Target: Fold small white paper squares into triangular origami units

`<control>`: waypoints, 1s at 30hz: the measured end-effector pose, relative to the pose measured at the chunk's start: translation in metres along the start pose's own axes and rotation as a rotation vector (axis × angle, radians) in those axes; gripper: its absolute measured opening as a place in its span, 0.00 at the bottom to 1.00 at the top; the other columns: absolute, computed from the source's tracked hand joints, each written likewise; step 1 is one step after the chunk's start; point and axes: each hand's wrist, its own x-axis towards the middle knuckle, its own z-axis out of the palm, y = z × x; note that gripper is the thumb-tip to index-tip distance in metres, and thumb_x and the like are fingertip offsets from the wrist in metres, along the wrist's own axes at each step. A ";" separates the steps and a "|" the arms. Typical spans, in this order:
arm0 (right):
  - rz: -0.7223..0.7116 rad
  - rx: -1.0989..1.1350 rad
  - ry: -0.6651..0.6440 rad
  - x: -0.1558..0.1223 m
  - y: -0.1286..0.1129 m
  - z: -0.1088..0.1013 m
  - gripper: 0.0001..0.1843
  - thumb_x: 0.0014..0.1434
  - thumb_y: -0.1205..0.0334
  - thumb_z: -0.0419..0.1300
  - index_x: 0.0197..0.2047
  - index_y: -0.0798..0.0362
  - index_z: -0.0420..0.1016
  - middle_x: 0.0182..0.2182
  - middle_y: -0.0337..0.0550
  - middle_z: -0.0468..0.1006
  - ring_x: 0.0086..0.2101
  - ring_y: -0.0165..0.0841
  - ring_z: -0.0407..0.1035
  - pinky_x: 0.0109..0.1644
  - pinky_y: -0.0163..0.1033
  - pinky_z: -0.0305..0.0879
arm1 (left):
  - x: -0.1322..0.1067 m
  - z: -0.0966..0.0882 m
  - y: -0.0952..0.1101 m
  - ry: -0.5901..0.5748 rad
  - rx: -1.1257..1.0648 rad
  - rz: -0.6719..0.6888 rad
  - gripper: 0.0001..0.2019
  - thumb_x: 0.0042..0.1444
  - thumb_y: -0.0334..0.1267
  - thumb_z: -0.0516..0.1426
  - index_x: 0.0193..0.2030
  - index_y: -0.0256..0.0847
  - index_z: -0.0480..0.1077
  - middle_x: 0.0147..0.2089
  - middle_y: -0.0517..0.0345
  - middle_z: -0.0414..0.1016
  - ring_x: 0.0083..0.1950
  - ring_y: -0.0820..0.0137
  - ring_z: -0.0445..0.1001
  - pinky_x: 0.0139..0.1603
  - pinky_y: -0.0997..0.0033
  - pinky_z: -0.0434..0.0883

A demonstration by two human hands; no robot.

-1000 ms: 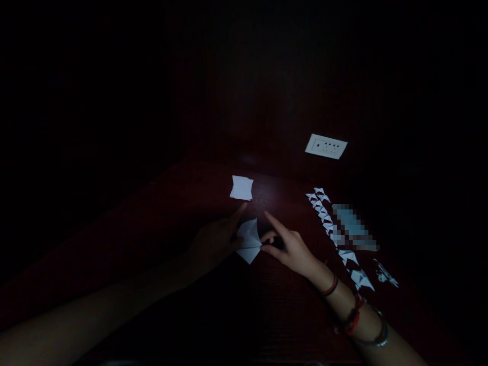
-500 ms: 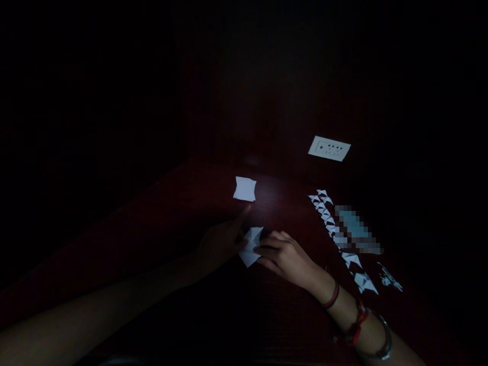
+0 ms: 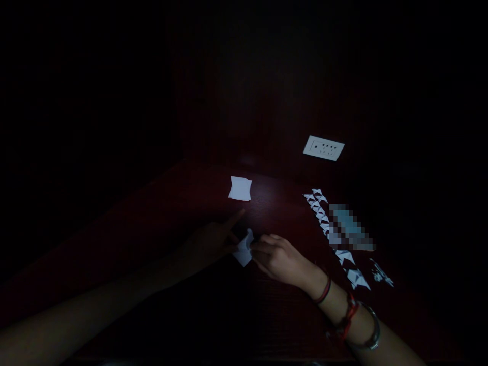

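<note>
The scene is very dark. A small white folded paper piece (image 3: 244,250) lies on the dark red table (image 3: 171,213), held between both hands. My left hand (image 3: 211,240) pinches its left edge, with the index finger stretched out towards the far side. My right hand (image 3: 278,258), fingers curled, presses and grips the paper's right side and covers part of it. Red cords and a bracelet circle my right wrist.
A white square paper (image 3: 240,188) lies farther back on the table. A row of several small folded white triangles (image 3: 328,223) runs along the right, beside a blurred bluish object (image 3: 348,227). A white socket plate (image 3: 324,148) sits on the back wall.
My right hand went from an extended index finger to curled fingers over the paper, folding it smaller. The left hand stays on the left edge.
</note>
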 end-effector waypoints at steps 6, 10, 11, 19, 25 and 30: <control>0.041 0.079 -0.045 0.002 0.000 -0.003 0.08 0.57 0.64 0.51 0.38 0.56 0.69 0.33 0.47 0.73 0.37 0.34 0.64 0.42 0.40 0.61 | -0.003 0.005 -0.001 -0.038 0.109 0.037 0.34 0.55 0.40 0.50 0.65 0.43 0.36 0.41 0.57 0.75 0.39 0.66 0.73 0.38 0.71 0.66; 0.181 0.242 -0.004 0.001 0.000 -0.005 0.07 0.57 0.64 0.51 0.39 0.55 0.66 0.33 0.45 0.72 0.35 0.32 0.66 0.42 0.38 0.63 | -0.004 0.010 0.000 0.027 0.283 0.024 0.28 0.58 0.42 0.46 0.64 0.43 0.41 0.40 0.52 0.74 0.33 0.66 0.74 0.30 0.73 0.64; 0.218 0.311 0.019 0.001 0.000 -0.005 0.07 0.58 0.65 0.50 0.40 0.55 0.64 0.34 0.45 0.72 0.35 0.31 0.67 0.41 0.37 0.63 | -0.004 0.010 0.001 0.040 0.295 0.013 0.28 0.59 0.43 0.46 0.64 0.42 0.41 0.39 0.52 0.74 0.33 0.66 0.74 0.30 0.73 0.64; 0.362 0.676 0.119 0.000 0.001 0.003 0.19 0.56 0.69 0.52 0.51 0.53 0.54 0.36 0.42 0.76 0.37 0.30 0.71 0.42 0.36 0.66 | -0.002 0.006 0.011 0.046 0.209 -0.006 0.30 0.54 0.53 0.50 0.60 0.45 0.49 0.40 0.56 0.75 0.37 0.64 0.74 0.33 0.70 0.66; 0.431 0.721 0.172 0.003 0.001 0.011 0.31 0.53 0.68 0.55 0.59 0.53 0.49 0.36 0.41 0.77 0.36 0.31 0.72 0.43 0.38 0.67 | -0.001 0.016 0.012 0.130 0.349 -0.017 0.18 0.55 0.49 0.50 0.51 0.45 0.59 0.37 0.58 0.75 0.33 0.63 0.74 0.29 0.70 0.64; 0.403 0.717 0.168 0.005 0.000 0.006 0.19 0.55 0.68 0.53 0.51 0.53 0.64 0.36 0.41 0.77 0.37 0.30 0.71 0.44 0.37 0.66 | -0.001 0.016 0.017 0.139 0.437 -0.040 0.12 0.57 0.40 0.48 0.47 0.43 0.62 0.34 0.58 0.74 0.30 0.65 0.73 0.26 0.71 0.63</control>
